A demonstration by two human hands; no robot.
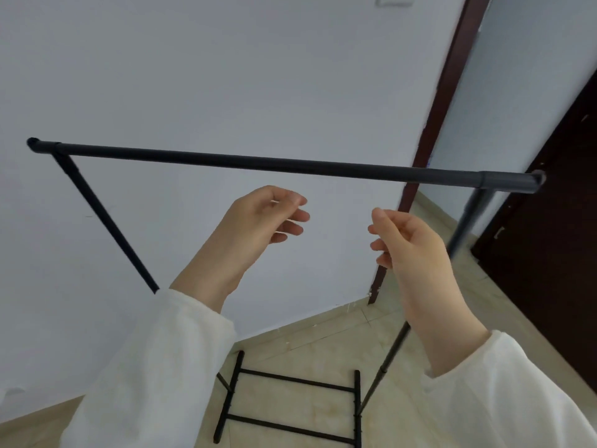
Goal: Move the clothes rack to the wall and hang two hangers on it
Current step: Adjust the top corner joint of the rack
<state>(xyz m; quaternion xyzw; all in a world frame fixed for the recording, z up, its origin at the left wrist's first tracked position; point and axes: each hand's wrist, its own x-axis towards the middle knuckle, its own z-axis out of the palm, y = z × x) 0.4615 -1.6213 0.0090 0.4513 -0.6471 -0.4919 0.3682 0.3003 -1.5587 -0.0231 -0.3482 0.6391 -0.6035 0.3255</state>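
Note:
A black metal clothes rack stands close to the white wall (226, 76). Its top bar (274, 164) runs across the view from upper left to right, with slanted legs on both sides and a base frame (290, 405) on the floor below. My left hand (258, 221) is just under the bar, fingers loosely curled and apart, holding nothing. My right hand (407, 244) is level with it a little to the right, also loosely curled and not touching the bar. Both arms wear white sleeves. No hangers are in view.
A dark red door frame (442, 101) rises at the right of the wall, with a dark brown door (549, 237) beyond the rack's right leg. Beige floor tiles (323, 344) lie below.

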